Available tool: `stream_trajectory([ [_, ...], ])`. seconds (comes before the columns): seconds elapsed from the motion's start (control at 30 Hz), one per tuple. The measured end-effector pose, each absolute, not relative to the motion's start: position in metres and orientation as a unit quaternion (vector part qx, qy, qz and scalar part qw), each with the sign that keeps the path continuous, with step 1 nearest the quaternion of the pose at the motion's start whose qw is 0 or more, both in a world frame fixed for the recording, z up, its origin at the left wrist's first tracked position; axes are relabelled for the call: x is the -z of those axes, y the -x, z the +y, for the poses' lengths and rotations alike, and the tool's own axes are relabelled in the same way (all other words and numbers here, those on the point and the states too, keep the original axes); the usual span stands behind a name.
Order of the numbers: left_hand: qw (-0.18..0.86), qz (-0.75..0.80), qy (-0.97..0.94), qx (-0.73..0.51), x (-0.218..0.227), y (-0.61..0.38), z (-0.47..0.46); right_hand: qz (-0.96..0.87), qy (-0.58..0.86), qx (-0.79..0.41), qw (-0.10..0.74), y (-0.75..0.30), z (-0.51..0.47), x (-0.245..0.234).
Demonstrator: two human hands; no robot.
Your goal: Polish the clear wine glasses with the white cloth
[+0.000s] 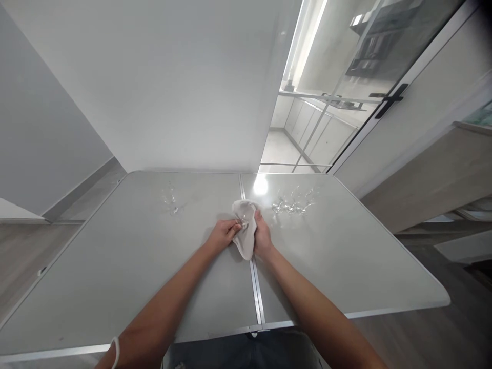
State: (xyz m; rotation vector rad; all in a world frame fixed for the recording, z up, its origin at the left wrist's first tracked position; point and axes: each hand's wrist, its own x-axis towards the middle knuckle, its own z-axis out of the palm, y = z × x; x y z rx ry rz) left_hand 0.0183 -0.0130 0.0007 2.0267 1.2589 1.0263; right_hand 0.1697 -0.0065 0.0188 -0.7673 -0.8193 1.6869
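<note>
White cloth (248, 243), one, bunched, gripped in both hands above the bench seam; whether it touches the surface cannot be told. Left hand (225, 233): closed, thumb and fingers pinching the cloth at its left side. Right hand (263, 236): wrapped about the right side, thumb uppermost, gripping. Clear form (245, 215), in the upper fold between the hands — glassy, too faint to identify.

White band (116, 351), one, on the left forearm, over the near edge of the bench.

Clear glasses, three: nearest the right hand, in a close row running roughly along the far edge, toward the far right corner. Left one (277, 206), middle one (290, 207), right one (303, 206); outlines partly lost against the surface.

Clear glass, single (170, 201): left half, toward the far left corner, well apart from the hands.

Bench (115, 277): pale grey top, light metal trim, rounded corners. Metal seam (257, 302), running from far edge to near edge. Bright reflection just inside the far edge, right of the seam.

Surroundings: white panel (184, 87) beyond the far edge; glazed door (326, 82) beyond the far right corner, with black handle (392, 101); dark clothing (246, 353) at the near edge.
</note>
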Motion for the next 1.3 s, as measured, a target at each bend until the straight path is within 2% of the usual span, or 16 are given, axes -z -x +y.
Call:
stream_trajectory([
  [0.07, 0.263, 0.457, -0.766, -0.367, 0.002, -0.018, -0.013, -0.424, 0.352, -0.63, 0.547, -0.169, -0.01, -0.015],
  [0.17, 0.235, 0.463, -0.772, -0.368, 0.004, -0.016, -0.014, -0.558, 0.349, -0.534, 0.531, -0.173, -0.011, -0.014],
  [0.33, 0.215, 0.496, -0.73, -0.418, 0.002, -0.013, -0.015, -0.68, 0.32, -0.497, 0.433, -0.184, -0.002, -0.011],
  [0.4, 0.211, 0.512, -0.716, -0.424, 0.001, -0.013, -0.014, -0.681, 0.328, -0.495, 0.428, -0.184, 0.002, -0.007],
  [0.63, 0.204, 0.516, -0.729, -0.401, 0.002, -0.013, -0.01, -0.55, 0.312, -0.611, 0.476, -0.174, 0.005, -0.01],
  [0.93, 0.303, 0.455, -0.709, -0.445, -0.004, -0.011, -0.016, -0.543, 0.35, -0.594, 0.48, -0.181, 0.003, -0.028],
  [1.03, 0.313, 0.473, -0.644, -0.514, -0.005, -0.011, -0.016, -0.512, 0.391, -0.582, 0.495, -0.181, 0.006, -0.023],
  [1.13, 0.307, 0.473, -0.538, -0.626, -0.007, -0.01, -0.011, -0.454, 0.36, -0.67, 0.463, -0.181, 0.006, -0.022],
  [1.2, 0.391, 0.412, -0.504, -0.651, -0.01, -0.01, -0.009, -0.425, 0.314, -0.747, 0.403, -0.182, 0.003, -0.024],
  [1.3, 0.551, 0.323, -0.481, -0.601, -0.015, -0.01, -0.01, -0.404, 0.259, -0.815, 0.324, -0.183, -0.003, -0.029],
])
